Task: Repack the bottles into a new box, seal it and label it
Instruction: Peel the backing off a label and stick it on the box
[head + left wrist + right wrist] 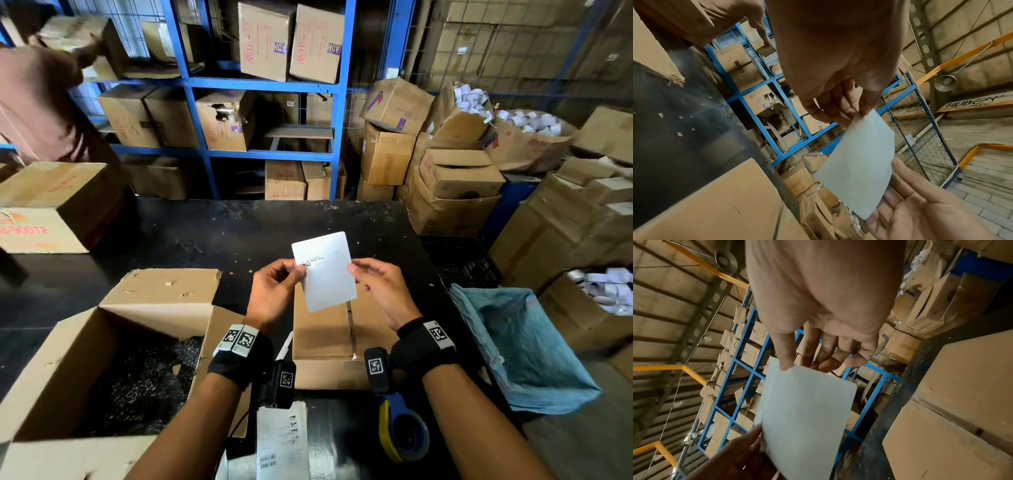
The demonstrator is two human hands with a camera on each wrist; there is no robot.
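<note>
The room is dim. The white label (324,270) is the brightest thing. Shelves (267,82) bend near the picture edges. Both wrist pictures look soft, with blurry palms up close.

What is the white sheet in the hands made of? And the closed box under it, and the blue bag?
The white sheet looks like thin, matte paper, probably a label: it curves a little between the left hand and right hand. The closed box looks like plain brown cardboard, dull, with a flap seam. The blue bag seems crinkly plastic or woven sacking; I cannot tell which.
</note>
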